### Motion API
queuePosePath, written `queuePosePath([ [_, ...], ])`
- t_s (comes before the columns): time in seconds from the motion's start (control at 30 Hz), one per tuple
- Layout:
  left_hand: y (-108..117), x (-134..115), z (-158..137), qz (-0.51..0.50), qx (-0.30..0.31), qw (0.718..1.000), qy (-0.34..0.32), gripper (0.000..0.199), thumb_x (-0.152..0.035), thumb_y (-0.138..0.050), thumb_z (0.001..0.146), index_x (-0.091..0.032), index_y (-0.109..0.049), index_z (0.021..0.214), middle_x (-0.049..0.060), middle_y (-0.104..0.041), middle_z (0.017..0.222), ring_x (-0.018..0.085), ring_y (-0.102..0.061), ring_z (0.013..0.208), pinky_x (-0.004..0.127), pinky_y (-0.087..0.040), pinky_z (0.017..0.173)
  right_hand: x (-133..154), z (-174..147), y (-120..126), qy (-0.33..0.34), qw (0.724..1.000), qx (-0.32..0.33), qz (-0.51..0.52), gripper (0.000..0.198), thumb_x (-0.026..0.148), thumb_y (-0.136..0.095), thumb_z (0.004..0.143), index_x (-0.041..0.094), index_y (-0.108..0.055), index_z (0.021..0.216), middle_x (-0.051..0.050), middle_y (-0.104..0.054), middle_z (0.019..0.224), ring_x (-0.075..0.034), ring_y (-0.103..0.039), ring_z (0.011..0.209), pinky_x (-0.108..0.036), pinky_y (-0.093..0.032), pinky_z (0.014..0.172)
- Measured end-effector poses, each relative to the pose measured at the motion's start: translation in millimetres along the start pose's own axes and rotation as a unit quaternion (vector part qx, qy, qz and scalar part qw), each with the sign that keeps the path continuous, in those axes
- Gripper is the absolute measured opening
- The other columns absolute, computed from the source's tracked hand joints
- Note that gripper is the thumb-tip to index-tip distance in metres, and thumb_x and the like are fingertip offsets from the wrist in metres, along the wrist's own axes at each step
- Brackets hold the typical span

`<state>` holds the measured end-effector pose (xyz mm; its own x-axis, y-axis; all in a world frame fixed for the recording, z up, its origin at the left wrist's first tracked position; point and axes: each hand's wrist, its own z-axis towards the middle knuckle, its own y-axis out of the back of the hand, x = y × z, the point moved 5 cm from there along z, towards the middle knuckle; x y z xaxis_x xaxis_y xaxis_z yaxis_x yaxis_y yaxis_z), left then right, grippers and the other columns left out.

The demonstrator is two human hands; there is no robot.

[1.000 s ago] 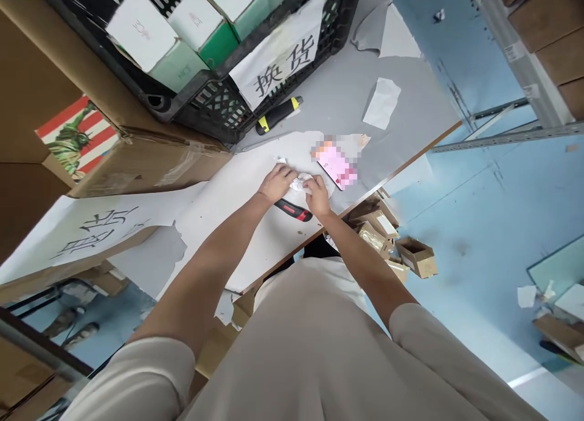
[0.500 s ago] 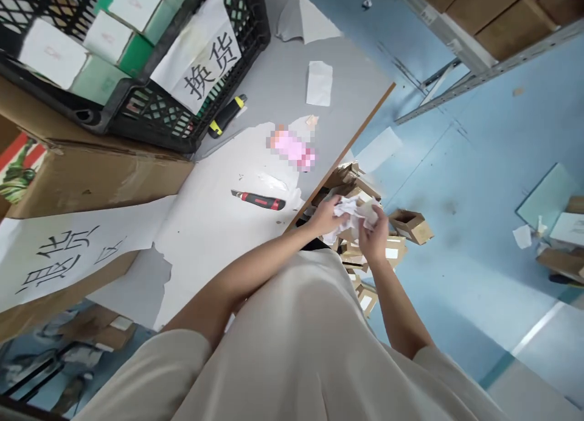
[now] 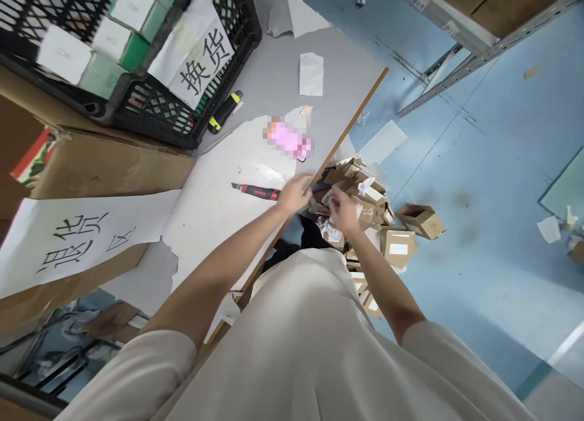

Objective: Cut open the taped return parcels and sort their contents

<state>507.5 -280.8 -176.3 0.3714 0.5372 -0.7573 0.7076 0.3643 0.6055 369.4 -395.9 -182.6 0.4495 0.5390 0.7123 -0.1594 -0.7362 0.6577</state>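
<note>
My left hand (image 3: 294, 194) is at the table's wooden edge, its fingers stretched out and somewhat blurred. It covers the rear end of a black-and-red utility knife (image 3: 256, 191) lying on the white tabletop, and I cannot tell whether it touches the knife. Beyond the edge, my right hand (image 3: 345, 213) hovers over a heap of cardboard boxes (image 3: 399, 246), fingers loosely bent and apart, holding nothing I can see. Crumpled white paper (image 3: 365, 186) lies on the heap, with more crumpled paper (image 3: 330, 230) below the right hand.
A black crate (image 3: 187, 114) with green-and-white boxes stands at the table's back left, beside a large carton (image 3: 118, 171). A yellow-and-black cutter (image 3: 225, 112), a pixelated pink item (image 3: 289, 140) and a paper slip (image 3: 311, 74) lie on the table. Metal shelving (image 3: 474, 47) stands at upper right.
The crumpled paper has left both hands, and crumpled pieces now show on the box heap. My left hand moved left to the table edge by the knife; my right hand moved left too.
</note>
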Motion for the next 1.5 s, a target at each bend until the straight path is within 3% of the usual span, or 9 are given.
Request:
queuePosePath([
  [0.1,58,62,-3,0.153,-0.078,0.981,0.086,0.049,-0.015,-0.051,0.083,-0.013,-0.050,0.131,0.014,-0.045,0.142,0.027,-0.038,0.135,0.042,-0.031,0.113,51,61,-54,0.072,0.993,0.095,-0.018,0.042,0.017,-0.048,0.089,0.012,-0.051,0.131,-0.014,-0.058,0.123,-0.026,-0.054,0.116,-0.040,-0.043,0.103],
  [0.23,74,119,1,0.230,0.003,0.962,0.150,0.064,-0.014,-0.059,0.078,-0.017,-0.041,0.140,0.015,-0.027,0.154,0.034,-0.026,0.140,0.047,-0.031,0.111,88,107,-109,0.068,0.984,0.145,-0.073,0.050,0.012,-0.051,0.089,0.011,-0.043,0.138,-0.015,-0.050,0.133,-0.025,-0.048,0.121,-0.039,-0.040,0.104],
  [0.43,55,120,8,0.227,0.010,0.961,0.161,0.023,-0.013,-0.043,0.087,-0.017,-0.064,0.096,0.013,-0.064,0.105,0.029,-0.054,0.110,0.046,-0.040,0.098,92,116,-136,0.048,0.983,0.142,-0.110,0.033,0.005,-0.042,0.089,0.015,-0.058,0.116,-0.013,-0.060,0.114,-0.026,-0.054,0.109,-0.042,-0.042,0.096],
  [0.6,38,72,0,0.089,-0.082,0.989,0.089,0.031,-0.020,-0.055,0.084,-0.018,-0.054,0.115,0.012,-0.057,0.123,0.027,-0.051,0.118,0.044,-0.040,0.101,51,92,-71,-0.007,0.998,0.035,0.059,0.022,0.022,-0.041,0.092,0.017,-0.059,0.104,-0.008,-0.065,0.105,-0.020,-0.060,0.095,-0.034,-0.048,0.087],
  [0.77,-43,29,-15,-0.258,0.046,0.955,0.135,0.037,-0.022,-0.059,0.083,-0.015,-0.052,0.119,0.008,-0.068,0.099,0.015,-0.066,0.083,0.034,-0.052,0.084,-65,-10,34,-0.195,0.979,-0.041,0.046,0.039,0.039,-0.040,0.090,0.017,-0.055,0.119,-0.011,-0.067,0.108,-0.021,-0.066,0.076,-0.036,-0.052,0.076],
  [0.97,-78,-1,-39,-0.339,0.087,0.920,0.178,0.034,-0.028,-0.065,0.081,-0.014,-0.059,0.111,0.009,-0.070,0.097,0.017,-0.067,0.088,0.033,-0.053,0.084,-124,-88,73,-0.300,0.949,-0.049,-0.079,0.054,0.035,-0.053,0.080,0.008,-0.053,0.126,-0.023,-0.056,0.130,-0.033,-0.056,0.118,-0.048,-0.044,0.099],
  [1.23,20,33,-141,-0.314,-0.146,0.920,0.185,0.039,-0.033,-0.066,0.079,-0.015,-0.058,0.113,0.009,-0.070,0.101,0.016,-0.067,0.084,0.034,-0.053,0.084,66,9,-32,0.091,0.980,0.168,-0.055,0.038,0.028,-0.051,0.084,0.016,-0.059,0.119,-0.013,-0.067,0.113,-0.022,-0.067,0.092,-0.038,-0.051,0.089],
  [1.37,66,64,-286,-0.286,-0.355,0.852,0.257,0.038,-0.033,-0.058,0.083,-0.017,-0.057,0.118,0.012,-0.067,0.113,0.018,-0.066,0.093,0.033,-0.053,0.083,191,10,-117,0.247,0.908,0.321,-0.104,0.041,0.029,-0.047,0.087,0.016,-0.054,0.126,-0.013,-0.065,0.119,-0.020,-0.067,0.092,-0.036,-0.051,0.089],
  [1.5,59,75,-486,-0.216,-0.539,0.719,0.383,0.044,-0.035,-0.055,0.085,-0.019,-0.053,0.126,0.011,-0.064,0.119,0.022,-0.064,0.103,0.036,-0.051,0.088,323,-68,-226,0.428,0.765,0.415,-0.244,0.045,0.031,-0.048,0.088,0.019,-0.051,0.131,-0.012,-0.061,0.125,-0.023,-0.065,0.101,-0.038,-0.050,0.090],
])
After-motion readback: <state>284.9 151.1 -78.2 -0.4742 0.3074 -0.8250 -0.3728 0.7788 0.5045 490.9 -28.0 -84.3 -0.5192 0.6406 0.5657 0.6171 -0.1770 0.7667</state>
